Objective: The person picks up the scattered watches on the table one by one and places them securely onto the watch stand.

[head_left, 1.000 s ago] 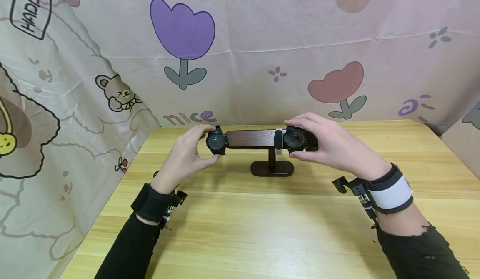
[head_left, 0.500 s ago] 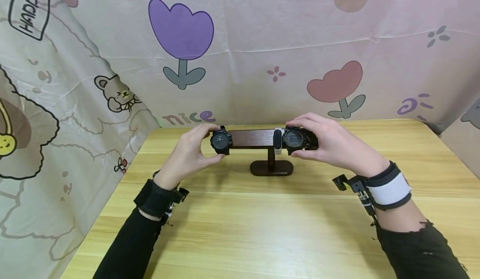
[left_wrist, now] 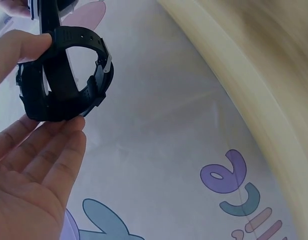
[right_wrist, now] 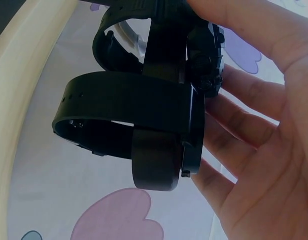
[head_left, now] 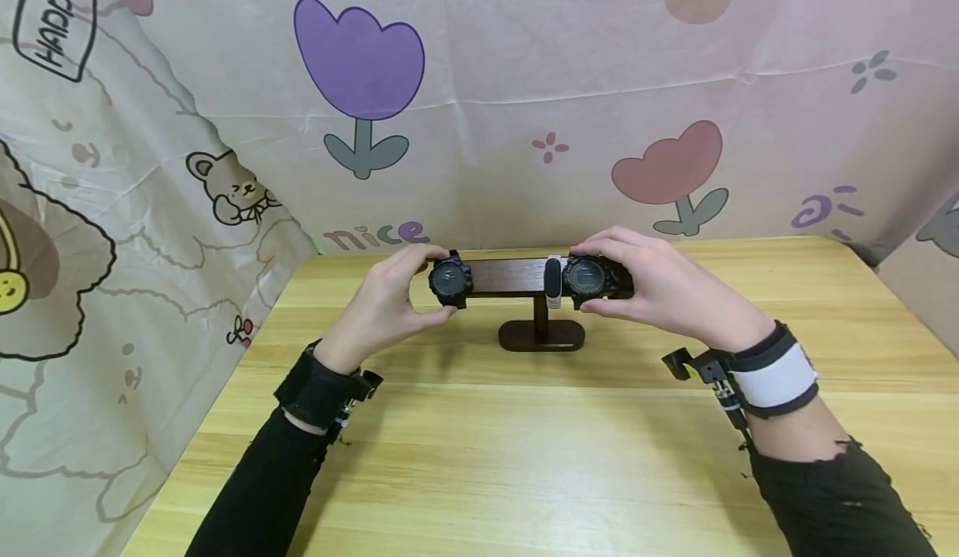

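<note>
My left hand [head_left: 382, 311] pinches a black wristwatch [head_left: 450, 279] from above and below, between thumb and fingers. Its closed strap [left_wrist: 101, 55] loops around the left end of a dark wooden bar [head_left: 505, 276], as the left wrist view shows. On the bar's right part, my right hand [head_left: 659, 290] holds another black watch [head_left: 587, 276] the same way. Beside that one, to its left, sits a slim black-faced watch [head_left: 553, 278] with a light band. A further watch with a wide dark strap [right_wrist: 123, 102] hangs at the right end, partly behind my right hand in the head view.
The bar stands on a short post with a rounded dark base [head_left: 541, 336], near the back of a light wooden table [head_left: 539, 457]. A printed cloth [head_left: 494, 66] hangs right behind the table's back edge and along the left side.
My left hand has slid its watch a short way to the right along the bar. The right hand and the watches by it have stayed nearly still.
</note>
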`<state>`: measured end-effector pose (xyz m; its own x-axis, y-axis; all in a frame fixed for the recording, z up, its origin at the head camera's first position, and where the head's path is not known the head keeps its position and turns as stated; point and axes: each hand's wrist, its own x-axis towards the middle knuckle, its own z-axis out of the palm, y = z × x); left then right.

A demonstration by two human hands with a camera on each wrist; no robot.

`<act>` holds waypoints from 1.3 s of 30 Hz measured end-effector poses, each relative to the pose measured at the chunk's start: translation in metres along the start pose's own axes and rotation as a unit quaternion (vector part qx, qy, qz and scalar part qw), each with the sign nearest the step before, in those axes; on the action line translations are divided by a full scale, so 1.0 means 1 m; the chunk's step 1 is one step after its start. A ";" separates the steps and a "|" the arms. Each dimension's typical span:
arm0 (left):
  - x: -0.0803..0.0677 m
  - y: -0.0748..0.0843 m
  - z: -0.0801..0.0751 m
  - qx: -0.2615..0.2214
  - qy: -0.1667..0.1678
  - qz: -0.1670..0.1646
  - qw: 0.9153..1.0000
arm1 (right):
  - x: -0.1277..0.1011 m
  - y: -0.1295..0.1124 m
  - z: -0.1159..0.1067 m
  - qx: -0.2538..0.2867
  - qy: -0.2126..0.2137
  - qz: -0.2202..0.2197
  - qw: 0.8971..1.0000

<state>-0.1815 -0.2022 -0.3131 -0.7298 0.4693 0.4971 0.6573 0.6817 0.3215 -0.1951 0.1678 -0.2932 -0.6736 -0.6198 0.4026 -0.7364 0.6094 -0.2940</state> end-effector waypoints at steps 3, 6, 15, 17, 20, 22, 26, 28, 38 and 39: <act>0.002 0.001 0.001 0.001 -0.003 0.004 1.000 | 0.000 0.000 0.000 0.001 0.000 0.000 1.000; 0.004 0.001 0.003 0.001 -0.006 0.009 1.000 | 0.000 0.001 0.000 0.001 0.001 -0.002 1.000; 0.011 0.004 0.008 -0.003 -0.012 0.024 1.000 | 0.000 0.002 0.000 -0.001 0.006 -0.006 1.000; 0.013 0.005 0.009 -0.006 -0.015 0.027 1.000 | 0.000 0.002 0.000 -0.001 0.006 -0.006 1.000; 0.016 0.007 0.011 -0.010 -0.021 0.029 0.999 | 0.000 0.002 0.000 0.000 0.005 -0.005 1.000; 0.018 0.009 0.011 -0.008 -0.025 0.030 0.999 | 0.000 0.002 0.000 0.001 0.003 -0.003 1.000; 0.020 0.013 0.013 -0.010 -0.026 0.036 0.999 | 0.000 0.002 0.000 0.003 0.001 -0.001 1.000; 0.022 0.014 0.014 -0.012 -0.027 0.038 0.999 | 0.000 0.001 0.000 0.003 0.000 0.000 1.000; 0.029 0.019 0.019 -0.004 -0.034 0.045 0.998 | -0.001 0.002 0.000 0.006 -0.005 0.005 1.000; 0.030 0.020 0.019 -0.004 -0.034 0.047 0.998 | -0.001 0.002 0.000 0.006 -0.005 0.006 1.000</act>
<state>-0.1941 -0.1637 -0.3073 -0.6765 0.5680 0.4688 0.7243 0.6285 0.2836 -0.1959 0.1697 -0.2938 -0.6823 -0.6179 0.3907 -0.7295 0.6100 -0.3093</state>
